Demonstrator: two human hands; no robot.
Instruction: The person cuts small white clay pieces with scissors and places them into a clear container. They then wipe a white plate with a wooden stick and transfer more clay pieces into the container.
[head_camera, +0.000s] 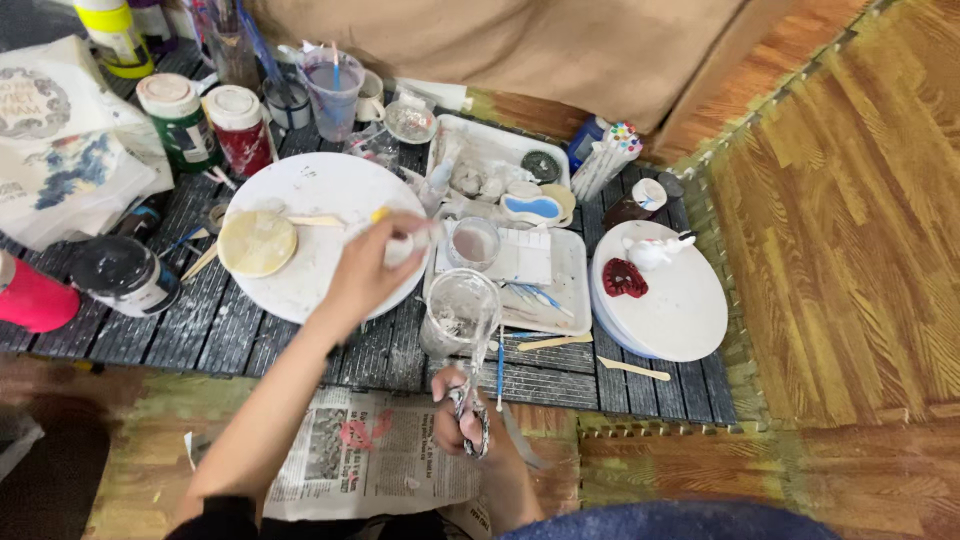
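Note:
My left hand (368, 272) reaches over the round white turntable (320, 180) and grips a small white object with a yellow-tipped stick (403, 243) near the turntable's right edge. A pale yellow disc (257, 243) lies on the turntable's left side. My right hand (462, 415) is at the table's front edge, closed on a thin paint-flecked tool (474, 425) whose upper end rises to a clear plastic cup (458, 308). What kind of tool it is cannot be told. A thin blue and white brush (500, 372) stands beside it.
On the dark slatted table (230, 335): a white tray (565, 290) with a small cup (473, 243), a second round white board (680, 310) with a dark red piece (624, 278) and a white figurine (655, 250), paint jars (180, 120), a black jar (125, 275), markers (605, 160). Newspaper (370, 455) lies below.

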